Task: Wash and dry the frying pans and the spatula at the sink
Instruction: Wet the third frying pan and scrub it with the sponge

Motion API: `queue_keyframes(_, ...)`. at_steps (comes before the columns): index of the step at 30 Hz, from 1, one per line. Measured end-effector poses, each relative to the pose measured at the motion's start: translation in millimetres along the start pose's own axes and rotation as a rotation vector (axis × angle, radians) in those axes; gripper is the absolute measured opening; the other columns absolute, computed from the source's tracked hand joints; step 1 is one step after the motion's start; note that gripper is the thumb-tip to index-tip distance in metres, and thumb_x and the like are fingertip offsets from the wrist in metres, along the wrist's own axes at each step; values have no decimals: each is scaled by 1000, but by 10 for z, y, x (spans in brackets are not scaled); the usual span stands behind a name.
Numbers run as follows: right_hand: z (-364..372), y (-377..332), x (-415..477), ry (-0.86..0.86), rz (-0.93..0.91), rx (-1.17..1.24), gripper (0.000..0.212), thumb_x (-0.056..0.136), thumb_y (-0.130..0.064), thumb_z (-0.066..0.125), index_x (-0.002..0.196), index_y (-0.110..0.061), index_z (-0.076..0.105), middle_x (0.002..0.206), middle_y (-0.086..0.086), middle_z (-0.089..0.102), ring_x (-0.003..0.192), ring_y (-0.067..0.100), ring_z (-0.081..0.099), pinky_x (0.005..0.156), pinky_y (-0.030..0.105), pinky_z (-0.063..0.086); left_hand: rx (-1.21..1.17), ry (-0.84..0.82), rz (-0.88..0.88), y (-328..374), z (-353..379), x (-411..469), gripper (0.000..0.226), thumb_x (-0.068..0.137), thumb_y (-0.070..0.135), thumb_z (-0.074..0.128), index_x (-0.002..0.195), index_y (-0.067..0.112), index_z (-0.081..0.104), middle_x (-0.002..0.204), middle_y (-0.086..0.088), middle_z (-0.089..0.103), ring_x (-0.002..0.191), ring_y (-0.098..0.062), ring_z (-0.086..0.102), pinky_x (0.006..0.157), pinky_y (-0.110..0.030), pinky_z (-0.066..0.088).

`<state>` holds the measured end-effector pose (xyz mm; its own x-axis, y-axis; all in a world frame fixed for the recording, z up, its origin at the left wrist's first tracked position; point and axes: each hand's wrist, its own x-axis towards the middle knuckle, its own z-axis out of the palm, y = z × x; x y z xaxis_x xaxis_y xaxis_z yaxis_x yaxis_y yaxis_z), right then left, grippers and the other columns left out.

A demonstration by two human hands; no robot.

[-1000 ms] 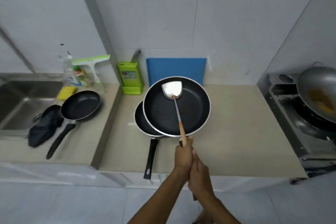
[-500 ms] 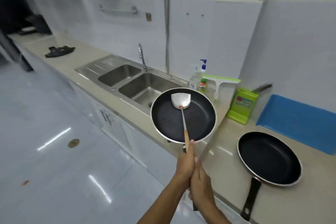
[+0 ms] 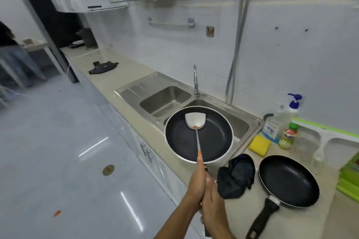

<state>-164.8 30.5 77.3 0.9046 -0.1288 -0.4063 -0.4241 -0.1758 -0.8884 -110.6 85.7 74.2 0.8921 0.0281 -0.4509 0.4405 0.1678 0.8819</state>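
Left hand (image 3: 195, 186) fingers clamped on spatula (image 3: 194, 121), right hand (image 3: 212, 205) fingers on pan (image 3: 213, 141) handle, sink (image 3: 136, 88) at 12 o'clock

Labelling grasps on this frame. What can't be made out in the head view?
All head view.
Handle of the large black frying pan: hidden under the left hand and right hand.
Wooden grip of the steel spatula: mostly inside the left hand.
Right basin of the steel sink: mostly covered by that pan.
Label on the small green-capped bottle: blurred.
Green plastic rack: cut off by the right edge.
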Motion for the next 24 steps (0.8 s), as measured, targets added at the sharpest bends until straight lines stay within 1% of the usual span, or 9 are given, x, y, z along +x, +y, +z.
queue_keyframes(3, 275, -298, 531, 28, 2, -19, 72, 85, -77, 12, 148, -52, 36, 141, -5, 59, 112, 23, 66, 96, 43, 55, -10, -71, -25, 312, -148, 587, 48, 96, 73, 30, 107, 48, 69, 111, 25, 74, 111, -1, 67, 103, -28, 49)
queue_keyframes(8, 540, -397, 1423, 49, 17, -55, 97, 67, -95, -3, 148, -56, 31, 141, -9, 60, 114, 22, 67, 93, 40, 56, -15, -149, -37, 637, -208, 1380, 32, 105, 58, 22, 118, 54, 51, 105, 45, 64, 98, 24, 59, 86, -5, 45)
queue_keyframes(11, 649, -549, 1856, 73, 23, -85, 72, 88, -79, 10, 148, -51, 35, 146, -7, 55, 124, 20, 61, 102, 35, 49, -21, -183, -65, 789, -225, 1820, 32, 109, 49, 19, 124, 49, 47, 104, 45, 59, 87, 30, 57, 73, 3, 43)
queue_keyframes(14, 784, -702, 2217, 113, 28, -106, 49, 108, -44, 21, 154, -37, 34, 158, -8, 41, 141, 16, 45, 109, 29, 38, -30, -235, -100, 855, -284, 2289, 31, 108, 50, 21, 129, 46, 43, 109, 38, 56, 83, 29, 58, 71, 2, 44)
queue_keyframes(16, 877, -715, 2480, 175, 55, -128, 46, 108, -44, 25, 152, -42, 37, 155, -11, 45, 137, 16, 49, 105, 27, 40, 5, -250, -113, 864, -339, 2623, 31, 104, 54, 25, 116, 46, 52, 94, 39, 62, 75, 25, 59, 68, 2, 43)
queue_keyframes(19, 1082, -749, 2881, 230, 94, -116, 42, 106, -48, 28, 146, -52, 40, 145, -8, 57, 126, 20, 60, 102, 30, 47, 73, -277, -126, 864, -461, 3149, 35, 110, 41, 21, 134, 39, 46, 128, 27, 57, 101, 23, 53, 80, 5, 38)
queue_keyframes(20, 1167, -772, 3004, 249, 109, -114, 41, 106, -49, 28, 144, -56, 40, 141, -6, 61, 121, 21, 64, 100, 32, 50, 109, -283, -118, 828, -507, 3355, 34, 111, 38, 22, 133, 35, 48, 129, 20, 55, 103, 17, 51, 81, 5, 37)
queue_keyframes(22, 1345, -791, 3225, 280, 147, -112, 38, 105, -51, 27, 138, -64, 40, 133, -7, 67, 113, 19, 68, 96, 32, 53, 135, -241, -155, 829, -602, 3658, 30, 106, 51, 35, 109, 33, 59, 110, 13, 60, 89, 9, 54, 77, -1, 42)
queue_keyframes(24, 1519, -768, 3388, 311, 189, -89, 33, 103, -54, 28, 125, -75, 40, 124, -9, 71, 105, 14, 71, 90, 29, 56, 161, -263, -235, 786, -717, 3879, 47, 103, 57, 38, 116, 21, 66, 121, -1, 66, 102, -6, 63, 93, -15, 49)
